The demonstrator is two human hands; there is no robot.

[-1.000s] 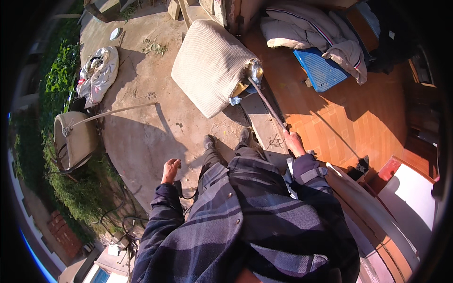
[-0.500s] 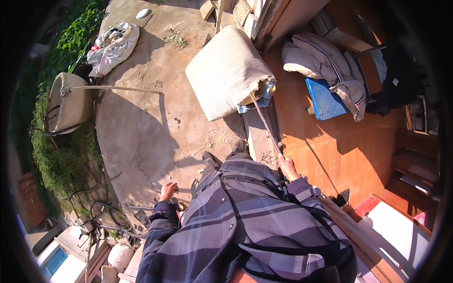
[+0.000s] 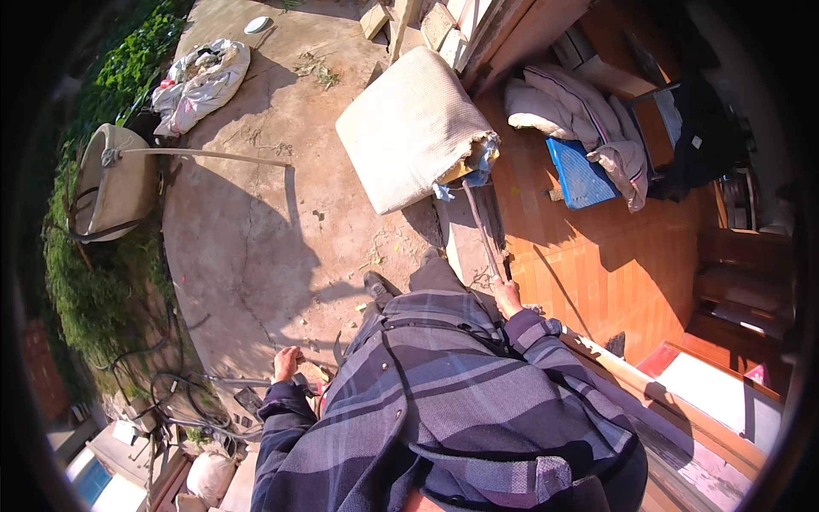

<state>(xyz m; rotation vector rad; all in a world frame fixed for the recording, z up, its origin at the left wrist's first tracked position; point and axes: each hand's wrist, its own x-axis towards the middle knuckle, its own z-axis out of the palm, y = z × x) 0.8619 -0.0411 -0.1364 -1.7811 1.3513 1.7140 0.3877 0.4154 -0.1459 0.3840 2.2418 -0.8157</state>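
Observation:
My right hand [image 3: 507, 296] is closed round the near end of a wooden stick [image 3: 479, 224]. The stick's far end meets the torn corner of a bulky beige woven cushion [image 3: 409, 128], where blue cloth and yellowish stuffing [image 3: 472, 167] poke out. Whether the stick goes inside the corner or only touches it is hidden. Down at my left side hangs my left hand [image 3: 288, 363], fingers curled, with no object visible in it.
Left on the concrete are a white sack [image 3: 200, 94] and a pale tub [image 3: 124, 188] with a long handle. Black hoses [image 3: 183, 392] lie lower left. A doorway sill [image 3: 467, 247] borders the tiled floor [image 3: 563, 256]. Beyond it, a puffy jacket [image 3: 572, 111] lies above a blue box [image 3: 582, 175].
The ground has shifted slightly in view as my body moves. My right hand still grips the stick, and the cushion stays near its far end. My left hand has dropped slightly lower and further left.

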